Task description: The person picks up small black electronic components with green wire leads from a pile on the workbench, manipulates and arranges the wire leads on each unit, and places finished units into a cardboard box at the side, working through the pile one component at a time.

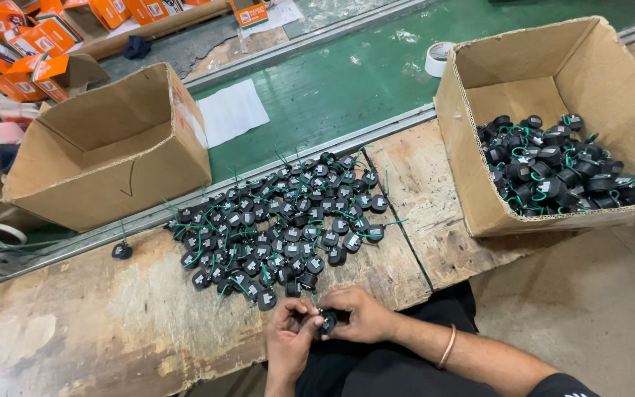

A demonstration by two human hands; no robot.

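At the near edge of the worn wooden bench (112,323), you are pinching one small black wired component (328,321) between your left hand (290,334) and right hand (361,315), just below the heap of components (273,228); a slipping grip could be dropping it into your lap.

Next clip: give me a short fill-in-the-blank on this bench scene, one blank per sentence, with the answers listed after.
1. Both hands, left hand and right hand, hold one small black ____ part at the bench edge.
2. The cardboard box on the right holds many black parts with ____ wires.
3. The cardboard box on the left lies tipped on its ____.
4. A roll of white ____ sits behind the right box.

Answers: round; green; side; tape
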